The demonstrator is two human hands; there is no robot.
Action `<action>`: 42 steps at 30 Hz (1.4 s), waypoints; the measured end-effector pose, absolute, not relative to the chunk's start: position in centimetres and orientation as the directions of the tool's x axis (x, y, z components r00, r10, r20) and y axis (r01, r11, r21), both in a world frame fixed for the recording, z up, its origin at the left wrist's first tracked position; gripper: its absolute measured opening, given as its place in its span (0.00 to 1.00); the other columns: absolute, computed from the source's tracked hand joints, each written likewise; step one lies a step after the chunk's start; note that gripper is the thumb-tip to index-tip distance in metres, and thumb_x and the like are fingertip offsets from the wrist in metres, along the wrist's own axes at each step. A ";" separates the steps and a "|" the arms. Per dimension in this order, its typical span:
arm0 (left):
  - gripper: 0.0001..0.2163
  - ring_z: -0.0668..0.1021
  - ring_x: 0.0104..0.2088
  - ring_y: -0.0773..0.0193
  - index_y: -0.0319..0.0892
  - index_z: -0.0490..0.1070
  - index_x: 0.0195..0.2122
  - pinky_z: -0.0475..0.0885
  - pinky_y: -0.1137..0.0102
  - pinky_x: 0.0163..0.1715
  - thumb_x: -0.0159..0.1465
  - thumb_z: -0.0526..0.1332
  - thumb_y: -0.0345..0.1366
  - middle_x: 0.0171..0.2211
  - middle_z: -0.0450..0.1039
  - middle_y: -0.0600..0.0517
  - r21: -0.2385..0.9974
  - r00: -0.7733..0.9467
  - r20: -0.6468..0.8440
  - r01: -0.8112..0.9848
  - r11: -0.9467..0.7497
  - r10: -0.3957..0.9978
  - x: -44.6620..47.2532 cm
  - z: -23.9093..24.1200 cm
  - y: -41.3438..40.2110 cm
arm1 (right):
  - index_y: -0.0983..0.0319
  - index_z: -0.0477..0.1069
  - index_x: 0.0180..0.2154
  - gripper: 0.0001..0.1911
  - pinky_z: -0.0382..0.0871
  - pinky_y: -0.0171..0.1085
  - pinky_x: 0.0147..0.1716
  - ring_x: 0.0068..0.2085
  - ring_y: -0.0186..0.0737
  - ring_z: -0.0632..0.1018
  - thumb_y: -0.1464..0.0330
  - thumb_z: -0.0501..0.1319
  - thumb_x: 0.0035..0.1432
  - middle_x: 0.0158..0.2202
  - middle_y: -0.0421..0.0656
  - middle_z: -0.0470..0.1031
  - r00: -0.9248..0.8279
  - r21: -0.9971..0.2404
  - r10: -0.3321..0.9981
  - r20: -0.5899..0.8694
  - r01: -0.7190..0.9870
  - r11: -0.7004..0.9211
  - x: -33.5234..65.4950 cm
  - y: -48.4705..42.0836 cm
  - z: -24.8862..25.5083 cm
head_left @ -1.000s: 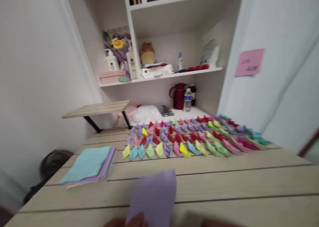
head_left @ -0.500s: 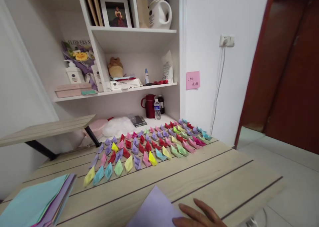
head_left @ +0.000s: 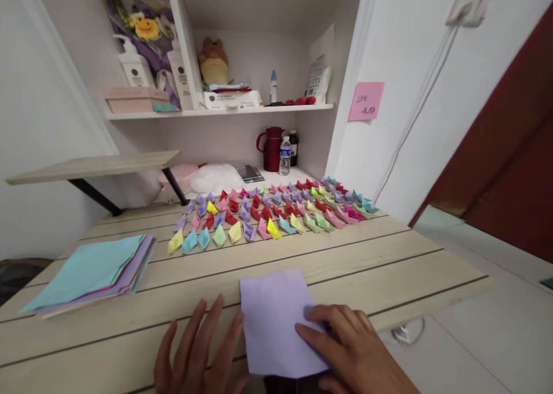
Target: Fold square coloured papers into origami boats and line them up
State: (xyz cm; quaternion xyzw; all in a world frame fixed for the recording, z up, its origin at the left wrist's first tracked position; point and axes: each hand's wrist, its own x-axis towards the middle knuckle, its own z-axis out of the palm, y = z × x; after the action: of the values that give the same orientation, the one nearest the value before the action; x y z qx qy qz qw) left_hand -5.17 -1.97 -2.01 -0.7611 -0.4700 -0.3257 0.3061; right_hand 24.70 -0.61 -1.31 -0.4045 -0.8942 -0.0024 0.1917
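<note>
A square sheet of purple paper (head_left: 274, 319) lies near the front of the table, its lower edge reaching over the table's edge. My right hand (head_left: 345, 336) grips its right side, with bent fingers pressing on top and the thumb low by the edge. At the sheet's left edge is my left hand (head_left: 201, 348), palm down, fingers spread and holding nothing. Beyond the sheet stand rows of small folded paper boats (head_left: 248, 231) in many colours. On the left lies a stack of coloured paper (head_left: 97, 267) with a light blue sheet on top.
A small raised wooden shelf (head_left: 95, 165) on black legs stands at the back left. Behind the boats, the white cabinet (head_left: 220, 112) holds a dark red jug (head_left: 272, 149), a water bottle (head_left: 285, 156) and other items. A pink note (head_left: 366, 101) is stuck on the wall.
The view has tipped down. My left hand has come into view beside the purple sheet. The sheet, earlier pointing a corner forward, now lies with an edge forward, and my right hand rests farther over it.
</note>
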 end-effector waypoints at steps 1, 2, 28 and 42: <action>0.26 0.54 0.73 0.59 0.52 0.68 0.61 0.46 0.50 0.71 0.62 0.61 0.28 0.59 0.76 0.45 -0.158 0.363 0.776 0.903 -0.399 0.516 -4.7 -1.6 -2.0 | 0.51 0.68 0.62 0.36 0.69 0.56 0.51 0.59 0.61 0.73 0.75 0.66 0.52 0.63 0.52 0.70 -0.603 -0.146 0.719 0.346 0.722 0.676 25.0 -0.7 -1.0; 0.27 0.53 0.74 0.59 0.54 0.68 0.62 0.44 0.48 0.71 0.61 0.60 0.27 0.59 0.76 0.47 -0.144 0.378 0.760 0.891 -0.430 0.529 -4.2 -1.4 -2.0 | 0.51 0.69 0.61 0.34 0.66 0.61 0.54 0.63 0.64 0.69 0.74 0.66 0.53 0.67 0.52 0.66 -0.609 -0.137 0.712 0.349 0.719 0.681 25.2 -0.8 -0.8; 0.13 0.84 0.38 0.58 0.47 0.71 0.52 0.77 0.62 0.37 0.69 0.57 0.43 0.40 0.84 0.51 0.166 0.127 0.694 0.930 -0.329 0.709 -2.0 -1.5 -1.7 | 0.52 0.58 0.66 0.24 0.70 0.50 0.47 0.46 0.50 0.77 0.63 0.55 0.71 0.47 0.46 0.79 -0.282 -0.606 0.900 0.334 0.667 0.434 24.0 1.1 0.8; 0.20 0.69 0.65 0.51 0.46 0.75 0.53 0.58 0.49 0.67 0.61 0.64 0.22 0.61 0.70 0.42 -0.023 0.138 0.888 0.966 -0.256 0.438 2.3 -2.7 -3.5 | 0.54 0.65 0.62 0.24 0.66 0.51 0.43 0.46 0.55 0.74 0.68 0.61 0.66 0.47 0.48 0.77 -0.334 -0.316 0.871 0.360 0.835 0.451 22.5 2.5 -0.2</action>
State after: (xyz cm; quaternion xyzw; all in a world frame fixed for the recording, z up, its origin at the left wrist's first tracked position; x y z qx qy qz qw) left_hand 2.26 -3.52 -2.65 -0.6806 -0.5160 -0.4061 0.3250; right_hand 22.48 2.51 -0.18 -0.5226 -0.8160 0.0375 0.2443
